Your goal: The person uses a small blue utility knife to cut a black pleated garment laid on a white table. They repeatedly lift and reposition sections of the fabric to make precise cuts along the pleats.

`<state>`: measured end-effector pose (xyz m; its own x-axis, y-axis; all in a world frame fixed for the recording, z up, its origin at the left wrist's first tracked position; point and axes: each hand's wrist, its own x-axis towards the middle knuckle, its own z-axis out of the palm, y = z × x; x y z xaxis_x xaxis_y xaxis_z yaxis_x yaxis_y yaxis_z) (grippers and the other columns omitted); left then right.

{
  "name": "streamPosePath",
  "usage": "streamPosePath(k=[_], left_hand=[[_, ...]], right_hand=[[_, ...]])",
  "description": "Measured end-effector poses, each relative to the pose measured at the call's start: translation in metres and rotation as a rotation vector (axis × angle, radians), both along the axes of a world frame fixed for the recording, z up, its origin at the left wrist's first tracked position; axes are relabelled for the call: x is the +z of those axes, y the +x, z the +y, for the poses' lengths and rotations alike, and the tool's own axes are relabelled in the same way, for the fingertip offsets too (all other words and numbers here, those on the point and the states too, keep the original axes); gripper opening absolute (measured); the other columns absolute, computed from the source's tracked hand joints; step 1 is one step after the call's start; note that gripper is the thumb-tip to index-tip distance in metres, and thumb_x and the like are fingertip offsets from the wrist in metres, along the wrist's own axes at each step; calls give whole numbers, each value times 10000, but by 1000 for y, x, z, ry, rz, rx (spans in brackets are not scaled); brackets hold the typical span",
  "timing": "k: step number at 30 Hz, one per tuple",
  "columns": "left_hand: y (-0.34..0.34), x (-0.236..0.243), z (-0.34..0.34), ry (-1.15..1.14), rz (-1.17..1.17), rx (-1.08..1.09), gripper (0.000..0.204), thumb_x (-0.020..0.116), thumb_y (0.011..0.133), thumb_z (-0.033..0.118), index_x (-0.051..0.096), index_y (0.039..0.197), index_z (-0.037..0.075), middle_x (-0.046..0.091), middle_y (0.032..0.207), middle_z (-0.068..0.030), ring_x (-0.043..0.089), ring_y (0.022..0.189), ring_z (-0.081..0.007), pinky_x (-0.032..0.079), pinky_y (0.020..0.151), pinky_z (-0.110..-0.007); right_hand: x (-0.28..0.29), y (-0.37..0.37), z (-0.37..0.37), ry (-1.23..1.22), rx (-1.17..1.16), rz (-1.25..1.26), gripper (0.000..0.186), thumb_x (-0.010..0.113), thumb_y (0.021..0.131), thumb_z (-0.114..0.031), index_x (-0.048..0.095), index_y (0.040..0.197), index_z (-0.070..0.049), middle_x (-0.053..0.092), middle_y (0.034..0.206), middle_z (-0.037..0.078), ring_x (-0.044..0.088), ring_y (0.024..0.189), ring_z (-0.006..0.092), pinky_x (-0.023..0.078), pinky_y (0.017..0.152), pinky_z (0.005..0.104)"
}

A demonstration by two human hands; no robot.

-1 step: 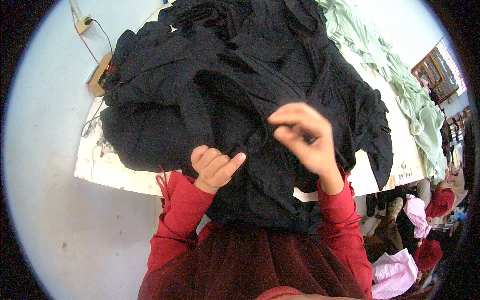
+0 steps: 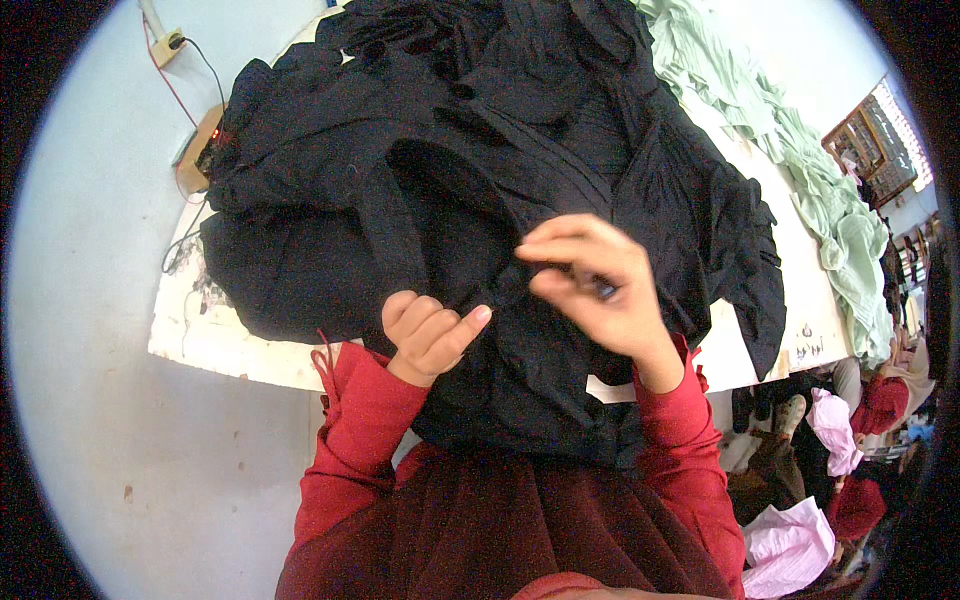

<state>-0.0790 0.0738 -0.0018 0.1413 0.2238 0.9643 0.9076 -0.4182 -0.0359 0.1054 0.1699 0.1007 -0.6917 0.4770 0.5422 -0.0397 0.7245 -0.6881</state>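
A large heap of black cloth (image 2: 300,190) lies in folds over the white table and hangs over its near edge against me. My left hand (image 2: 428,332) is closed on the black cloth, thumb pressed against curled fingers at a fold. Just right of it and a little higher, my right hand (image 2: 598,285) is raised over the cloth and slightly blurred. Its fingers are curled, with a gap between thumb and forefinger tips. A small dark thing shows within the palm, too blurred to name.
Pale green cloth (image 2: 840,240) runs along the table's right side. The white table (image 2: 250,360) shows at its near left edge. A power strip (image 2: 200,150) with cables is by the left wall. At lower right, people sit near pink cloth (image 2: 790,550).
My right hand has shifted slightly left and down toward my left hand. My left hand and the black cloth stay in place.
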Motion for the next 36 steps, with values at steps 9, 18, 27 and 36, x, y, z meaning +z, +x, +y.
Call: streamPosePath(k=[9, 18, 27, 36], left_hand=[[0, 0, 7, 56, -3, 25, 222, 656, 784, 126, 664, 997, 190, 387, 584, 70, 397, 523, -119, 299, 582, -296], [1, 0, 7, 45, -25, 18, 229, 639, 777, 130, 669, 998, 182, 399, 574, 70, 404, 512, -119, 299, 582, -297], [-1, 3, 5, 6, -8, 10, 217, 646, 776, 122, 672, 985, 177, 410, 579, 74, 417, 517, -114, 301, 581, -291], [1, -1, 7, 49, -42, 15, 234, 666, 755, 134, 678, 983, 184, 399, 574, 71, 403, 515, -120, 301, 579, -293]], right_hand=[[-7, -13, -10, -204, 161, 92, 164, 708, 760, 43, 679, 908, -23, 629, 950, 84, 629, 870, 183, 504, 754, 286], [13, 16, -34, -72, -301, -254, 248, 756, 741, -148, 676, 943, -27, 698, 822, 102, 681, 716, 185, 498, 649, 262], [-1, -1, -39, 190, -378, -239, 163, 701, 809, -255, 631, 879, -126, 627, 619, 77, 630, 524, 257, 455, 458, 346], [-5, -1, -34, 77, -364, -156, 149, 730, 788, -223, 663, 855, -109, 656, 663, 81, 650, 550, 222, 485, 505, 311]])
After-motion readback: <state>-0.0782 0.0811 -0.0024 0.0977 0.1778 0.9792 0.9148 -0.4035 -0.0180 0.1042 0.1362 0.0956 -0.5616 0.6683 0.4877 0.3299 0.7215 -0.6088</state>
